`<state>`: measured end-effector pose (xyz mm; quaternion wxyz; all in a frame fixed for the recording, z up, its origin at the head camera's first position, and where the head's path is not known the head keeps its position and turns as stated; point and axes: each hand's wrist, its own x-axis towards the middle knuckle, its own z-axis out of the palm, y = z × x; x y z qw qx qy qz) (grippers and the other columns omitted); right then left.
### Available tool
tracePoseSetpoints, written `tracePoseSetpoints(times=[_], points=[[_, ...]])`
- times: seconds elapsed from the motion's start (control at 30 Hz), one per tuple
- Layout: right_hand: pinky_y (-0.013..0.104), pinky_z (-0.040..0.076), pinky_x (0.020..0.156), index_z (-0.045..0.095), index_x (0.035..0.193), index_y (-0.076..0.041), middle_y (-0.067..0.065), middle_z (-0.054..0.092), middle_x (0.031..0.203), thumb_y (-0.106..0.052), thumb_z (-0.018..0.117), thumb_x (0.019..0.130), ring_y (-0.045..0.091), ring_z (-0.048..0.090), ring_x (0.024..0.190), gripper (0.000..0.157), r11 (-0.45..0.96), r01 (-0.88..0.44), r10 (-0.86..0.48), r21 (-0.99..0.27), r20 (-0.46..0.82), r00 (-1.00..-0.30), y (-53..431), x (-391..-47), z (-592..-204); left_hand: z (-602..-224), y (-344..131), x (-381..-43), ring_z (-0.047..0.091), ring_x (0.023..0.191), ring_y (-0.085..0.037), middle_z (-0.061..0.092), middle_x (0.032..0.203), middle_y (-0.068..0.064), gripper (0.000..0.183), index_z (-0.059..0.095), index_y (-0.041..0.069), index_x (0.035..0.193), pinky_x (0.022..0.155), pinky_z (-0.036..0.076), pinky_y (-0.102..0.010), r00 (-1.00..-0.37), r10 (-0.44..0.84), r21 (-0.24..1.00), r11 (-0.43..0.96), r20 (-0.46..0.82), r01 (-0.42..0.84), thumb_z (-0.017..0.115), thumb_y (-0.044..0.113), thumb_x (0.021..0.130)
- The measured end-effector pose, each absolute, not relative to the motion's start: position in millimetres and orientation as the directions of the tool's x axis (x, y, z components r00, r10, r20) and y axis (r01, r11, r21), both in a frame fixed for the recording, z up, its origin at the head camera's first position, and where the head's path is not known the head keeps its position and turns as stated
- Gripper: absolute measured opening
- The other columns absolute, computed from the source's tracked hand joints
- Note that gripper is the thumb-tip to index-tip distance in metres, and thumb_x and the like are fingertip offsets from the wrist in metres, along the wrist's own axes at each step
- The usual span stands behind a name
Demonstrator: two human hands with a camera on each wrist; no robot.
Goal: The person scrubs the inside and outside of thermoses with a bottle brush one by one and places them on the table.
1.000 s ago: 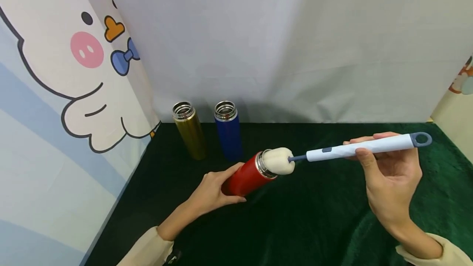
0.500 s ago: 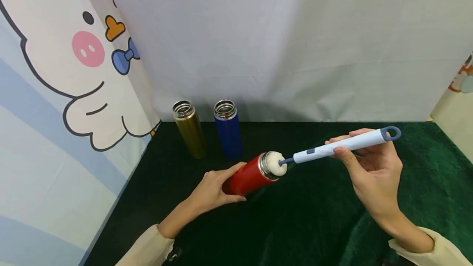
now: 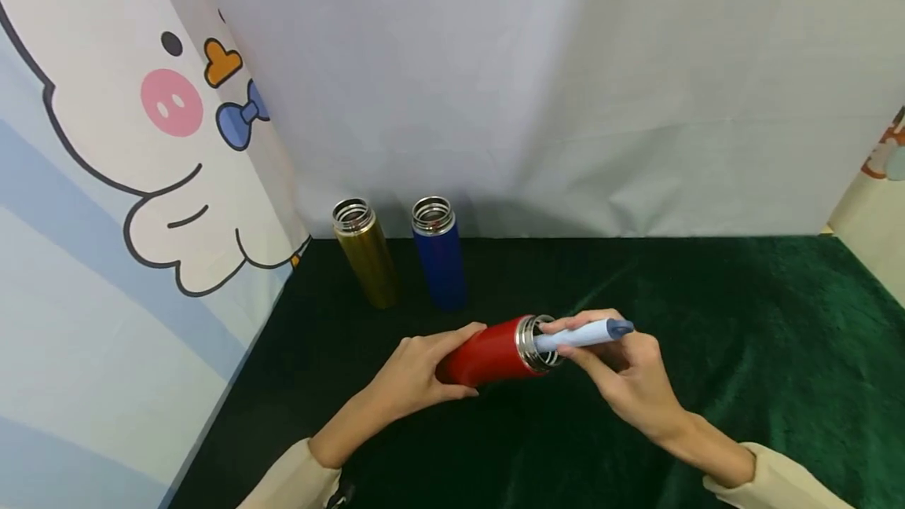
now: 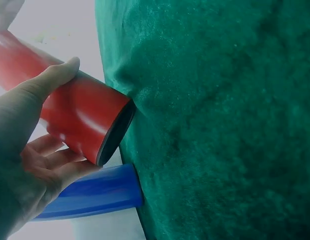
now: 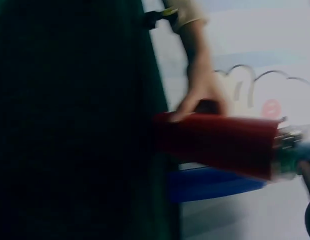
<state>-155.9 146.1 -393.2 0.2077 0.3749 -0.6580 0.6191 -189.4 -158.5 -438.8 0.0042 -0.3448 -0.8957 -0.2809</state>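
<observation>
My left hand (image 3: 419,374) grips a red bottle (image 3: 491,353) round its lower body. The bottle is tilted, its steel mouth facing right, and in the left wrist view its dark base (image 4: 116,132) shows. With thumb and fingers my right hand (image 3: 625,371) pinches the pale blue handle of a bottle brush (image 3: 583,335). The brush's white sponge head is hidden inside the bottle, and the front of the handle sits in the mouth. Blurred in the right wrist view, the red bottle (image 5: 220,142) lies across the picture.
Behind the hands stand a gold bottle (image 3: 369,261) and a blue bottle (image 3: 440,261), both upright without lids. Dark green cloth (image 3: 707,383) covers the table. A pale curtain (image 3: 566,85) hangs at the back, and a cartoon-printed sheet (image 3: 99,273) at the left.
My right hand has moved left, pushing the brush into the red bottle until the white sponge head vanished inside. The red bottle has tipped nearer to level and lowered slightly.
</observation>
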Motion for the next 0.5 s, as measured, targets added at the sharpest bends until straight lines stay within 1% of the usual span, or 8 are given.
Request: tracePoseSetpoints(times=[0.1, 0.23, 0.3, 0.37, 0.43, 0.5], points=[[0.023, 0.059, 0.091, 0.057, 0.115, 0.017, 0.01, 0.075, 0.119, 0.024, 0.063, 0.085, 0.013, 0.072, 0.11, 0.032, -0.071, -0.759, -0.216, -0.647, 0.753, -0.622, 145.1, -155.8, -405.6, -438.9, -154.6, -187.4, 0.07, 0.118, -0.023, 0.068, 0.137, -0.007, 0.088, 0.041, 0.029, 0.155, 0.103, 0.056, -0.046, -0.764, 0.614, 0.499, 0.608, 0.198, 0.618, 0.088, 0.031, 0.081], [0.021, 0.059, 0.089, 0.056, 0.116, 0.02, 0.007, 0.075, 0.114, 0.02, 0.063, 0.088, 0.013, 0.073, 0.104, 0.029, -0.102, -0.764, -0.088, -0.637, 0.771, -0.631, 151.2, -152.8, -398.8, -438.7, -150.9, -187.3, 0.07, 0.117, -0.023, 0.068, 0.136, -0.007, 0.087, 0.042, 0.029, 0.155, 0.102, 0.056, -0.046, -0.769, 0.612, 0.485, 0.623, 0.188, 0.614, 0.088, 0.032, 0.08], [0.02, 0.059, 0.088, 0.054, 0.118, 0.021, 0.007, 0.075, 0.111, 0.018, 0.063, 0.09, 0.013, 0.074, 0.101, 0.03, -0.115, -0.793, 0.012, -0.599, 0.797, -0.604, 157.5, -152.2, -387.7, -438.4, -150.0, -187.0, 0.071, 0.117, -0.023, 0.068, 0.136, -0.008, 0.087, 0.042, 0.029, 0.154, 0.101, 0.057, -0.046, -0.77, 0.612, 0.472, 0.634, 0.178, 0.613, 0.088, 0.033, 0.08], [0.021, 0.059, 0.088, 0.051, 0.119, 0.023, 0.009, 0.075, 0.107, 0.016, 0.063, 0.092, 0.015, 0.074, 0.097, 0.03, -0.147, -0.827, 0.101, -0.543, 0.824, -0.558, 164.2, -152.9, -375.3, -437.8, -149.6, -186.9, 0.071, 0.117, -0.024, 0.068, 0.136, -0.008, 0.087, 0.042, 0.029, 0.154, 0.101, 0.057, -0.046, -0.773, 0.611, 0.465, 0.643, 0.169, 0.609, 0.088, 0.033, 0.08], [0.022, 0.059, 0.088, 0.049, 0.12, 0.023, 0.012, 0.074, 0.104, 0.016, 0.06, 0.093, 0.017, 0.075, 0.095, 0.03, -0.168, -0.851, 0.169, -0.498, 0.836, -0.523, 171.8, -153.3, -362.1, -437.1, -150.0, -187.1, 0.071, 0.117, -0.025, 0.068, 0.136, -0.008, 0.087, 0.042, 0.029, 0.154, 0.101, 0.057, -0.046, -0.778, 0.607, 0.46, 0.65, 0.165, 0.605, 0.088, 0.033, 0.08], [0.025, 0.061, 0.087, 0.048, 0.121, 0.022, 0.016, 0.073, 0.103, 0.017, 0.057, 0.094, 0.021, 0.076, 0.092, 0.029, -0.225, -0.853, 0.211, -0.47, 0.832, -0.514, 179.3, -152.4, -350.0, -436.7, -151.2, -188.4, 0.071, 0.117, -0.025, 0.068, 0.136, -0.008, 0.087, 0.042, 0.029, 0.154, 0.101, 0.057, -0.047, -0.777, 0.607, 0.456, 0.652, 0.165, 0.606, 0.088, 0.033, 0.08]])
